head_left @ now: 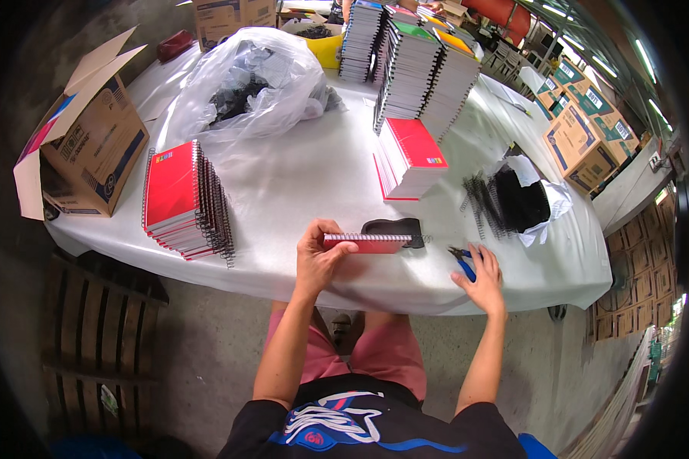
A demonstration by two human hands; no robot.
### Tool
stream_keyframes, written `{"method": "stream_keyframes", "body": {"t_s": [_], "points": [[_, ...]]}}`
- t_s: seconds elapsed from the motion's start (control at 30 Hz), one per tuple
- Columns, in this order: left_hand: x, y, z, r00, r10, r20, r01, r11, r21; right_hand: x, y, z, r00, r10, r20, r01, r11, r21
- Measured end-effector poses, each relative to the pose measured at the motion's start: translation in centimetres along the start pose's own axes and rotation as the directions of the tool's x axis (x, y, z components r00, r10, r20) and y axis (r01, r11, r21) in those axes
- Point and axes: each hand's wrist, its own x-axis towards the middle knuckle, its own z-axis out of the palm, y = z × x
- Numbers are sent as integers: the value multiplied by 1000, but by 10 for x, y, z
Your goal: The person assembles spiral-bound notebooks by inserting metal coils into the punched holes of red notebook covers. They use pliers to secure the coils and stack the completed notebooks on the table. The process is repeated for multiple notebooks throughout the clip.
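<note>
My left hand is closed on the left end of a small red notebook, held above the table's near edge with its punched or coiled side up. Just behind the notebook lies a flat black pad or pouch, partly hidden. To the right, my right hand is down at the tabletop, thumb and fingers around the blue handles of small cutting pliers. The jaws of the pliers point away to the left. Loose black wire coils lie beyond this hand.
A stack of red spiral notebooks stands left; unbound red-covered ones are piled ahead, before taller spiral-bound stacks. A clear plastic bag holds dark stuff. An open carton sits far left, a black-lined container right, more cartons beyond.
</note>
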Motion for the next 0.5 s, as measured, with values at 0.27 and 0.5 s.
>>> {"method": "stream_keyframes", "body": {"t_s": [0.27,0.5], "points": [[3,-11,-4,997,47,-59,-53,994,-100,-16,-19,12,974,91,-206,-43,973,229],[-3,5,12,949,263,-174,-247,963,109,-40,-153,-33,950,-171,-262,278,845,457]]}}
